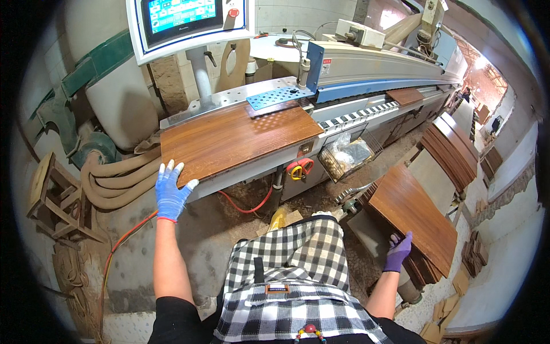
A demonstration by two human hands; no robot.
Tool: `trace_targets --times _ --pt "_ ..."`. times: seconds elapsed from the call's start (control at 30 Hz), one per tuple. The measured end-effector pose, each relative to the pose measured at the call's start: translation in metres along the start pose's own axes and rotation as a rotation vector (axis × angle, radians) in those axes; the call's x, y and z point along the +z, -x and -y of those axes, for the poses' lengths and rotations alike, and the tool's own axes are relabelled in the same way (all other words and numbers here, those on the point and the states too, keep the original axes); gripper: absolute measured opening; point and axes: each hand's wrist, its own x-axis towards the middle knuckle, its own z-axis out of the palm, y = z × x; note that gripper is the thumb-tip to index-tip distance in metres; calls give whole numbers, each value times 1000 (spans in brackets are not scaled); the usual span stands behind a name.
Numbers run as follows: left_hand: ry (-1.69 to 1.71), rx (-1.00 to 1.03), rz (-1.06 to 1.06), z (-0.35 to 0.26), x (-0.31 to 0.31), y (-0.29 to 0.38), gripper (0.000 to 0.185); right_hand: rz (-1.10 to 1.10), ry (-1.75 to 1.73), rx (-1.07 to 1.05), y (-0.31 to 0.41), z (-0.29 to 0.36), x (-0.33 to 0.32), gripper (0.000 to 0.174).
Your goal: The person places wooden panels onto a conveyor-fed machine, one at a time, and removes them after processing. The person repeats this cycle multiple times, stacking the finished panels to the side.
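Observation:
A brown wood-grain panel [232,137] lies flat on the infeed end of a long panel-processing machine, possibly an edge bander [365,64]. My left hand [172,191], in a blue glove with pale fingertips, touches the panel's near left corner with fingers spread. A perforated blue plate [279,98] sits over the panel's far side. To my right, a similar panel [414,215] rests skewed on top of a stack. My right hand [398,253], in a purple glove, grips that panel's near edge; some of its fingers are hidden.
A control screen [182,15] with a red button [233,13] stands above the machine. Red-and-yellow tape or scissors handles [300,168] hang in front, beside a wire basket [350,155]. Dusty hoses [124,180] and a wooden stool [62,198] stand left. Another panel stack [451,150] sits on rollers.

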Motion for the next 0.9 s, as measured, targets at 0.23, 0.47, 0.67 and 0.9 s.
trace_targets --times 0.23,0.47,0.67,0.9 --pt "-4 3 25 -1 -2 0 62 -43 14 -54 -7 -8 0 44" --pt "101 -24 -37 11 -9 13 56 -36 -1 -42 -10 -9 -3 48" --pt "248 -65 -84 30 -10 26 50 -35 -20 -57 -7 -10 0 50" --pt "269 -79 -52 32 -15 24 51 -19 10 -49 -9 -8 -6 51"
